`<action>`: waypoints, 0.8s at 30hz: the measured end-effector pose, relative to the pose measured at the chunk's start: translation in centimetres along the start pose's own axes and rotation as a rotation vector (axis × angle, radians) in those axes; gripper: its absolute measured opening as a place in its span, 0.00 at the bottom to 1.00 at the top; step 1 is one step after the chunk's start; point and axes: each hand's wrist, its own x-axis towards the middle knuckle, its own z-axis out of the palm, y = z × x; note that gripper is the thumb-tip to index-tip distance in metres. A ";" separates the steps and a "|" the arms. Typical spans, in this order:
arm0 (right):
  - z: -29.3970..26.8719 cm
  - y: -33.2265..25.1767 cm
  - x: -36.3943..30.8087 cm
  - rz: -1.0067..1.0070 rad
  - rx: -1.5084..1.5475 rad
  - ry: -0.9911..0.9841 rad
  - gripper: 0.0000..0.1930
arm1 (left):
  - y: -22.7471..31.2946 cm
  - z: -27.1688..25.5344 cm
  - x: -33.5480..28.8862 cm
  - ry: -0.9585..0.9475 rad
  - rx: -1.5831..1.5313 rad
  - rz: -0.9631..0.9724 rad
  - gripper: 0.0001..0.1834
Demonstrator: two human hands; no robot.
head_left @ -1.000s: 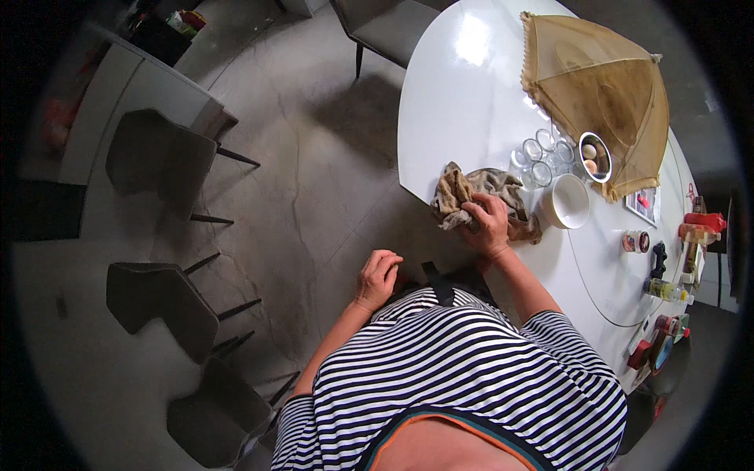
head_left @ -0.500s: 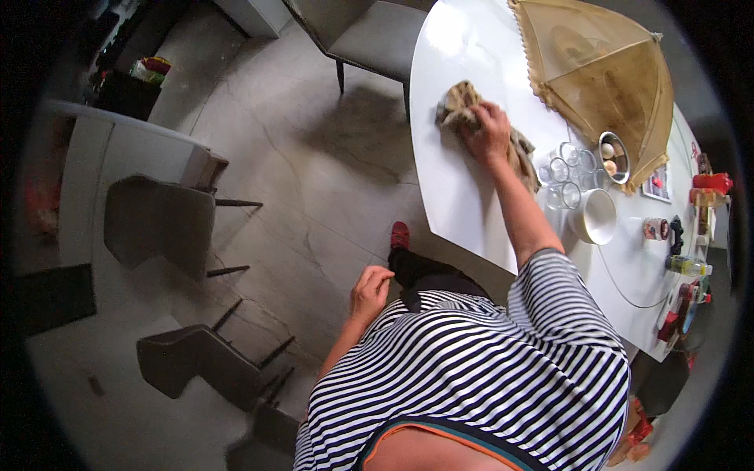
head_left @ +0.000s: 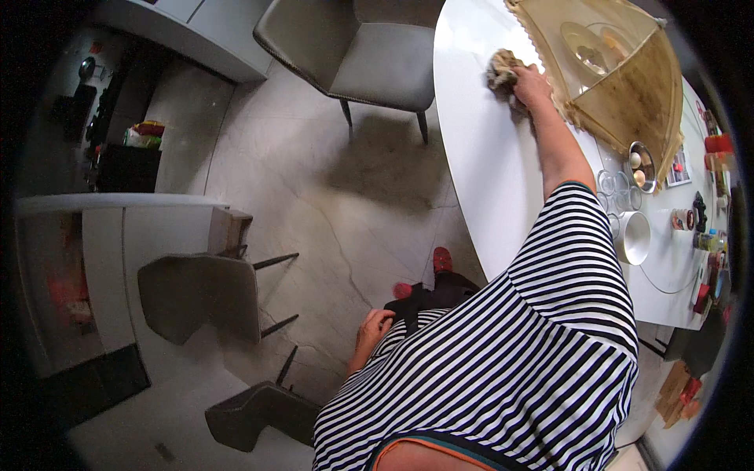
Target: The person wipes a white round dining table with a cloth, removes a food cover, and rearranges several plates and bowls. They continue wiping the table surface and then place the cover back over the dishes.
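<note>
Cloth (head_left: 503, 72) lies bunched on the white table (head_left: 479, 157) beside the mesh food cover (head_left: 620, 78), my right hand (head_left: 532, 82) pressing it flat for wiping; my left hand (head_left: 375, 326) hangs loosely curled, holding nothing

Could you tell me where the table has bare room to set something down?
Bare: the white table strip between its left edge and the right hand with the cloth. Crowded: the right side, with food cover, glasses and bowl.

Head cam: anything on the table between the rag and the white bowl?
Mostly bare white table, crossed by the right forearm; clear glasses sit just before the white bowl. The right hand presses the rag.
</note>
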 end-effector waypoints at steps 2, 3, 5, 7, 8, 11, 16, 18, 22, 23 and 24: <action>0.3 2.9 0.3 0.112 0.065 -0.030 0.25 | -0.7 -2.0 1.9 -0.038 0.029 -0.002 0.10; 0.9 3.9 -0.2 0.129 0.050 -0.017 0.25 | -1.2 -3.1 2.9 -0.065 0.043 -0.001 0.09; 0.5 3.3 -2.8 0.135 0.033 0.003 0.26 | -3.1 -5.2 4.8 -0.019 0.052 0.018 0.09; 0.6 3.5 -5.9 0.112 0.028 0.021 0.26 | -4.1 -7.8 8.0 -0.045 0.016 0.020 0.09; 1.1 3.3 -7.4 0.088 0.021 0.044 0.26 | -4.6 -9.2 9.5 -0.035 0.031 0.042 0.09; 0.1 0.6 -13.8 0.091 0.057 0.046 0.26 | -5.4 -13.0 14.7 -0.033 0.087 0.108 0.10; 0.9 -5.3 -22.7 -0.058 0.107 0.130 0.29 | -5.2 -17.6 20.8 -0.178 0.201 0.173 0.10; 1.9 -7.4 -23.7 -0.054 0.121 0.219 0.29 | -4.9 -18.2 23.3 -0.254 0.227 0.137 0.10; 3.3 -9.0 -18.1 0.092 0.141 0.333 0.29 | -3.9 -18.0 28.5 -0.399 0.199 0.129 0.12; 3.7 -8.9 -15.3 0.121 0.143 0.370 0.29 | -2.2 -18.2 29.6 -0.417 0.203 0.113 0.12; 3.9 -8.8 -12.3 0.140 0.148 0.410 0.29 | -0.4 -18.7 31.2 -0.453 0.257 0.077 0.13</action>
